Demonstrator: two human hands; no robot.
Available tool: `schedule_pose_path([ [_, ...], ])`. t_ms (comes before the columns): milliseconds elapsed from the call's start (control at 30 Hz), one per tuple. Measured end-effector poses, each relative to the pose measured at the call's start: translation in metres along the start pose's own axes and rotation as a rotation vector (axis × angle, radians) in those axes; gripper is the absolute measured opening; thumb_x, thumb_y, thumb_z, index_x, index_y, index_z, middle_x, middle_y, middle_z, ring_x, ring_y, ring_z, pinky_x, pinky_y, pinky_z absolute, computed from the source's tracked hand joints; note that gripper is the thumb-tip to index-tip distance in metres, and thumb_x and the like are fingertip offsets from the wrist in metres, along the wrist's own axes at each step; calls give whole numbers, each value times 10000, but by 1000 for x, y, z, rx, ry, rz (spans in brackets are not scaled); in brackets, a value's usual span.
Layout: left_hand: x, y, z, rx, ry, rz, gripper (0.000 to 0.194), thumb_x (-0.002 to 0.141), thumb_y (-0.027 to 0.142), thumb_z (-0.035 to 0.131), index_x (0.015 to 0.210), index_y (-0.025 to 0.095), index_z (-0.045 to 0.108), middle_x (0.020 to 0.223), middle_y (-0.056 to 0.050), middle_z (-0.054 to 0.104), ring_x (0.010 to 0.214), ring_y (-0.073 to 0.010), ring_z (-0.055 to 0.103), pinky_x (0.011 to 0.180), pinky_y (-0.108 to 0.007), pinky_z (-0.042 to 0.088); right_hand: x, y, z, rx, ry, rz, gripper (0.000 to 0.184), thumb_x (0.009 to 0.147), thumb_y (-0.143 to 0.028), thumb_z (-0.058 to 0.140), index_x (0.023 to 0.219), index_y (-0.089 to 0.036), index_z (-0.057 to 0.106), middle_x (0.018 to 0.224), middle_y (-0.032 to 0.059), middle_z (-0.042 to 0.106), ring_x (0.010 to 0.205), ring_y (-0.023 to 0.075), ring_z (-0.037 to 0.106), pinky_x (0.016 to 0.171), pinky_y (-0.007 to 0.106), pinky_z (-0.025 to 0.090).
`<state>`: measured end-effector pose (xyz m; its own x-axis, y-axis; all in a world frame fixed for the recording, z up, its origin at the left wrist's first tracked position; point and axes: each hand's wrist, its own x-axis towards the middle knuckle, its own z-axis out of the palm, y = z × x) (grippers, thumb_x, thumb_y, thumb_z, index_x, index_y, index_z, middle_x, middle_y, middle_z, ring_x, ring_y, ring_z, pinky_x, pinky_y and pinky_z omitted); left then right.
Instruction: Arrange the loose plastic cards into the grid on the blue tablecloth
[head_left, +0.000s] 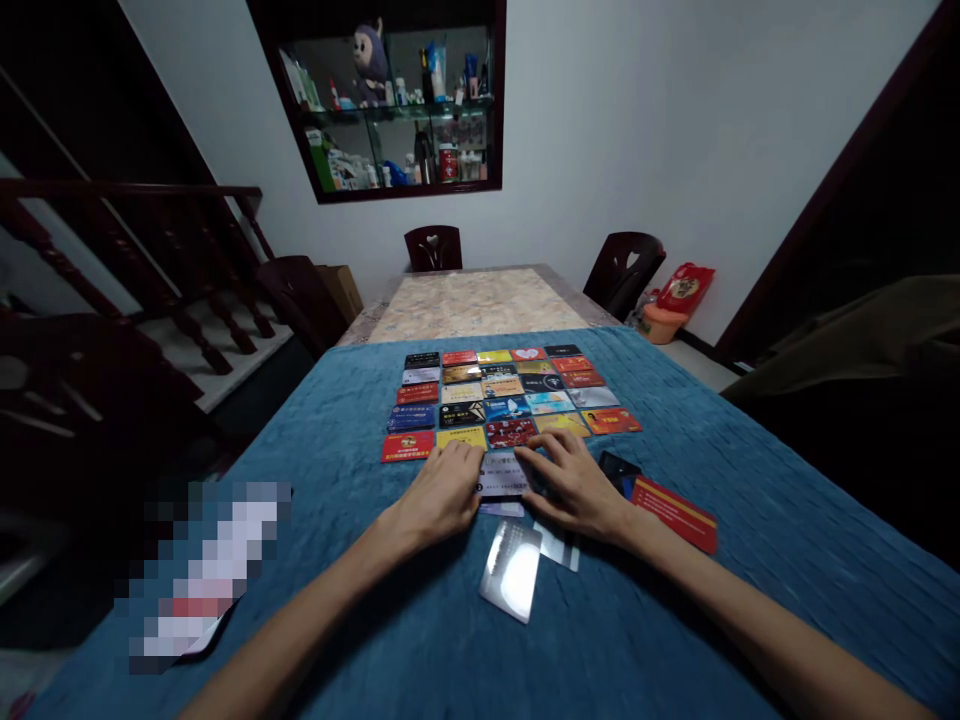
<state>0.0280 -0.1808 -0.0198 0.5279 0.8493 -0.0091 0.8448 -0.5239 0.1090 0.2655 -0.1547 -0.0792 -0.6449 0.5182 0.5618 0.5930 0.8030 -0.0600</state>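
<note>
A grid of several colourful plastic cards [510, 390] lies in rows on a blue cloth [352, 440]. My left hand [442, 490] and my right hand [574, 485] rest side by side at the grid's near edge. Both lie flat on the cloth with fingers stretched, touching a pale grey card [504, 473] between them. A silver card [512, 570] and a white card [561, 547] lie loose just below the hands. A red card [675, 513] and a dark card [619, 468] sit right of my right hand.
The blue cloth covers the near half of a long table; its bare patterned top [472, 300] shows beyond. Dark chairs [622, 270] stand round the far end. A stair railing [135, 260] is on the left. A wall cabinet [397, 100] holds bottles. A blurred item [202, 570] lies near left.
</note>
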Motion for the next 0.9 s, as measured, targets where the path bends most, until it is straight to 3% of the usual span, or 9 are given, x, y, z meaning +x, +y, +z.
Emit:
schedule_pose_path([
  [233, -2, -6, -10, 63, 16, 12, 247, 848, 157, 555, 1090, 176, 507, 1220, -124, 563, 1135, -282, 521, 953, -420, 456, 9, 3, -1, -5, -90, -17, 518, 894, -337, 595, 1366, -136, 529, 1220, 178, 579, 1122, 327, 439, 921, 516, 429],
  [433, 3, -19, -20, 114, 25, -4, 270, 866, 159, 545, 1132, 185, 510, 1223, -116, 561, 1129, -284, 514, 928, -435, 451, 33, 13, 0, -10, -142, -29, 506, 895, -392, 602, 1336, -150, 553, 1222, 178, 575, 1124, 325, 427, 936, 523, 407],
  [900, 33, -79, -42, 199, 31, -60, 324, 809, 161, 599, 1129, 182, 550, 1214, -119, 567, 1154, -289, 527, 932, -407, 456, 111, 35, 20, -98, -237, -16, 480, 874, -382, 636, 1310, -192, 570, 1287, 151, 565, 1148, 312, 424, 921, 451, 361],
])
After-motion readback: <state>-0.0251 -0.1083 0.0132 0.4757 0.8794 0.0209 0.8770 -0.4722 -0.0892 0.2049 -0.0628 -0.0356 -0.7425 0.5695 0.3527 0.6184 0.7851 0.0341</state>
